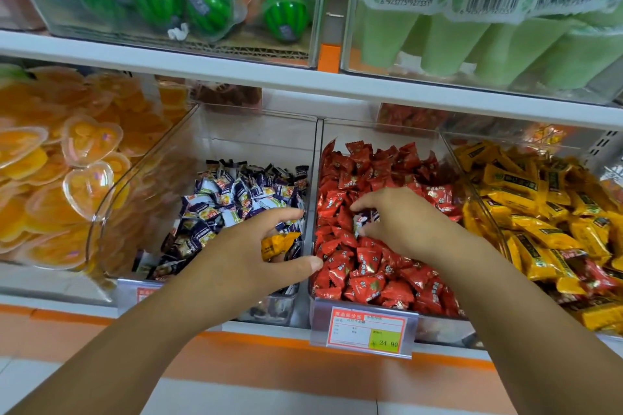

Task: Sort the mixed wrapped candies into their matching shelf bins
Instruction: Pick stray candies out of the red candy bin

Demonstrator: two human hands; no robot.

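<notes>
L hand (249, 256) hovers over the front-right corner of the clear plastic purple-candy bin (256, 131). Its fingers and thumb are curled round a yellow-orange foil-wrapped candy (278, 244). That piece doesn't match the heap of purple-and-white wrapped candies (236, 199) under it, so I read it as a stray lifted clear of the pile. Its wrapper end pokes out toward 3 o'clock btwn thumb and fingers.

R hand (401, 222) is down in the clear plastic red-candy bin (387, 133), palm down. Its fingertips pinch a small purple-and-white wrapped stray (362, 222) at the hand's 9 o'clock, right on top of the red wrapped candies (364, 266). A pinch makes sense there: it takes the one odd piece w/o dragging red ones along.

So both hands are loaded, one misfit each. They're near each other but apart, w/ the bin divider btwn them.

Homes, as I judge it:
- The purple-and-white stray belongs at 9 o'clock of R hand, just across that divider.
- The yellow-orange piece belongs in the clear plastic yellow-bar bin (488, 135) at 3 o'clock, beyond the red-candy bin and well away from L hand, so the arms would cross unless one goes first.

The yellow wrapped bars (526, 212) have a few red wrappers mixed in near that bin's front, approx 5 o'clock, so sorting looks far from done.

An orange-and-white price tag (367, 330) hangs at 6 o'clock on the red-candy bin's front.
</notes>
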